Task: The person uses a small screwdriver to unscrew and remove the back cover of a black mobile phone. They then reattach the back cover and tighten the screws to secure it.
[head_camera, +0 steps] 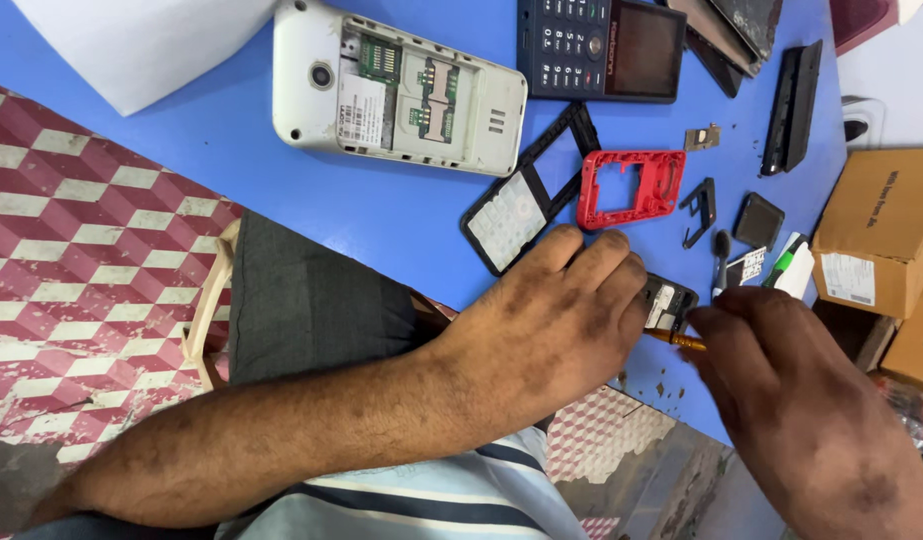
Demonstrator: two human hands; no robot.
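Note:
My left hand (546, 325) lies palm down on the blue table (231, 130), its fingers pinning a small dark phone part (667, 298) at the table's near edge. My right hand (811, 410) grips a thin orange-handled tool (681, 341), whose tip touches that part. Just beyond my fingers lie a black keypad frame (526, 195) with a pale keypad and a red plastic phone frame (631, 186).
A white phone with its back open (396, 90) and a dark keypad phone (601, 48) lie farther back. Small black parts (756, 218) and a black strip (793, 105) sit to the right. Cardboard boxes (881, 225) stand at right, a red-and-white patterned floor (81, 260) at left.

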